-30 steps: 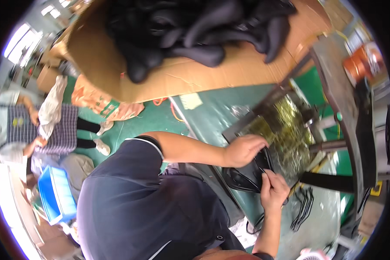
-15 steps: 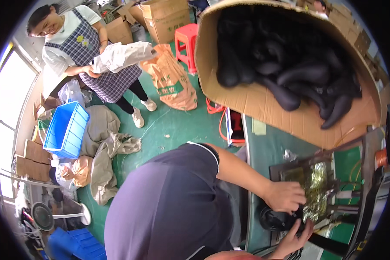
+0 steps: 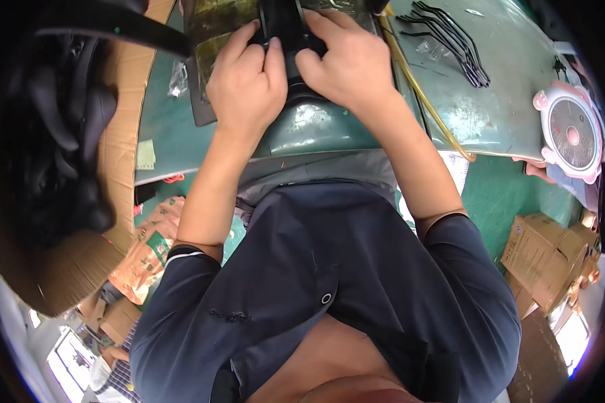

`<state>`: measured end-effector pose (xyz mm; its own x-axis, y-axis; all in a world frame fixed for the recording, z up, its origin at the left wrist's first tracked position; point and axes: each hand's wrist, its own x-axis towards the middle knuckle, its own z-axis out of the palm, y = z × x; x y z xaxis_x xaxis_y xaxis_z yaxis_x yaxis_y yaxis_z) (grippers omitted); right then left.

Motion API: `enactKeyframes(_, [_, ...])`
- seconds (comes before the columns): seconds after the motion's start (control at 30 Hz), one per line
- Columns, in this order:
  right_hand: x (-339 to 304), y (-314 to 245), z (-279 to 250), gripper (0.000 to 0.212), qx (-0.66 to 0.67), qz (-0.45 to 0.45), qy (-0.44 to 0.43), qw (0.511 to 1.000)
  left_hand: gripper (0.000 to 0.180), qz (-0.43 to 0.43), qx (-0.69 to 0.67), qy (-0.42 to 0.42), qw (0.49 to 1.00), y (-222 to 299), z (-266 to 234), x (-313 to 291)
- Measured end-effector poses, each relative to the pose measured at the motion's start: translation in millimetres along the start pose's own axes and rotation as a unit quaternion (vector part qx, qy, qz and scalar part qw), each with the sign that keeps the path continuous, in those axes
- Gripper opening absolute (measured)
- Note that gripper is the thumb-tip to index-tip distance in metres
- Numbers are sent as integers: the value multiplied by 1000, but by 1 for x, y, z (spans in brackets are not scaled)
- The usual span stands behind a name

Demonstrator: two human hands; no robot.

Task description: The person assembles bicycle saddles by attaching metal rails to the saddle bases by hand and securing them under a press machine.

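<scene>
Your left hand (image 3: 249,84) and right hand (image 3: 349,60) grip a black saddle-like piece (image 3: 282,20) from opposite sides, fingers bent and thumbs turned inward at its edges. Both forearms reach forward, bare below the short sleeves, wrists low and backs of the hands uppermost. The piece, smooth and dark, sits between your hands at the upper edge of the view, partly cut off, by crinkled, shiny yellowish film (image 3: 212,20). Beneath stretches a glossy green tabletop (image 3: 370,138); to the right lie slim, bent black rods (image 3: 454,43) and a smooth yellow tube (image 3: 417,87).
</scene>
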<state>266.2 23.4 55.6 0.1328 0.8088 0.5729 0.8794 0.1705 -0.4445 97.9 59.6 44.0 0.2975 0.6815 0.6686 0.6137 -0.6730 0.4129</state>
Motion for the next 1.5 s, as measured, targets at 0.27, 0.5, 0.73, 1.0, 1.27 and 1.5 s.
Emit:
enactKeyframes(0.27, [49,20,45,43,49,-28,94,994,24,41,57,56,996,-50,28,48])
enactKeyframes(0.5, [40,12,61,91,146,22,81,986,36,2,23,29,999,-63,19,27])
enactKeyframes(0.73, [19,22,9,74,247,84,34,965,48,-127,5,-23,992,-36,4,26])
enactKeyframes(1.0, [-11,33,-70,85,34,-165,-51,984,36,-325,-499,-204,777,-23,-51,3])
enactKeyframes(1.27, [-30,81,-123,60,224,284,152,920,36,5,-493,-67,868,36,-131,14])
enactKeyframes(1.5, [73,182,-200,69,399,311,284,815,65,393,-185,189,880,86,-221,106])
